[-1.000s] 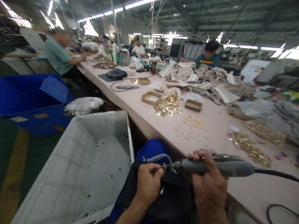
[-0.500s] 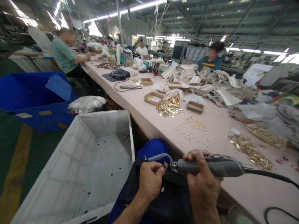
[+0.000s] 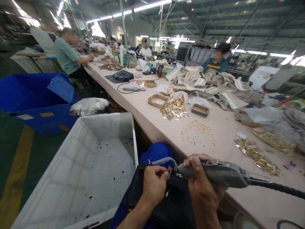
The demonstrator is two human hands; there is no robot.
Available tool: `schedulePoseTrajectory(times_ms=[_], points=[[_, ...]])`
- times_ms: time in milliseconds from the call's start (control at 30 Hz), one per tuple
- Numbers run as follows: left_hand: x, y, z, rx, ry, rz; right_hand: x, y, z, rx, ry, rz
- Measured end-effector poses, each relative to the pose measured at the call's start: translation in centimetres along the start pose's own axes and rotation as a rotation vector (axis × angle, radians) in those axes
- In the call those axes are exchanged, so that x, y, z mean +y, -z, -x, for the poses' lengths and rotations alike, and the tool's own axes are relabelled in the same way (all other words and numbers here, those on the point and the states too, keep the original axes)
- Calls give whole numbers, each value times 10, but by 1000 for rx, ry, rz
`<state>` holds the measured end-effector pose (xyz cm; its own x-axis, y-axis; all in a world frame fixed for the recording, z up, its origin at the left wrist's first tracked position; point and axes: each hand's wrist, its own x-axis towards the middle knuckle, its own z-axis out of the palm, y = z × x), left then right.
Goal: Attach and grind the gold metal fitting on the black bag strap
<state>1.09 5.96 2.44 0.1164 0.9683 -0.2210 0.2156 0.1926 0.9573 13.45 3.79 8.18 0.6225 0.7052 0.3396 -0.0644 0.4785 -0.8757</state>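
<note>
My right hand (image 3: 205,184) is wrapped round a grey corded electric screwdriver (image 3: 221,173), whose tip points left. My left hand (image 3: 154,184) is closed, pinching a small gold metal plate (image 3: 169,171) between thumb and fingers. The screwdriver's tip is at the plate; whether it touches a screw there is too small to make out. Under both hands lies a black bag (image 3: 176,203) on my lap, over blue cloth (image 3: 157,152). A pale strip of material curves just behind the plate.
A white plastic bin (image 3: 83,152) stands at my left, with a blue bin (image 3: 47,117) beyond. On the pink-covered table (image 3: 147,124) are gold plates (image 3: 175,108), small screws (image 3: 199,127), cardboard trays (image 3: 158,101) and another screwdriver (image 3: 132,89). Co-workers sit along the table.
The screwdriver has tilted, its rear end and cord now slightly lower, and my right hand has shifted a little with it. My left hand keeps hold of the gold plate.
</note>
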Motion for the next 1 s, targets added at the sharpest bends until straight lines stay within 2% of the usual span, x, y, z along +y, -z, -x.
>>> schedulePoseTrajectory(times_ms=[200,367,567,733,867,933,1000], points=[[-7,1,-1,-26,-41,17,11,1,0,-124,151,183],[-8,2,-1,-39,-91,41,5,-9,-3,-215,119,318],[-9,6,-1,-46,-105,34,6,-17,-4,-298,105,355],[-10,7,-1,-56,-138,-31,10,-15,-11,-422,56,276],[-6,6,3,-63,-161,-14,-14,-5,-21,-642,-22,61],[-5,5,6,-63,-129,-3,-35,5,-29,-602,12,-143],[-3,5,10,-71,-106,3,-53,17,-37,-421,61,-289]])
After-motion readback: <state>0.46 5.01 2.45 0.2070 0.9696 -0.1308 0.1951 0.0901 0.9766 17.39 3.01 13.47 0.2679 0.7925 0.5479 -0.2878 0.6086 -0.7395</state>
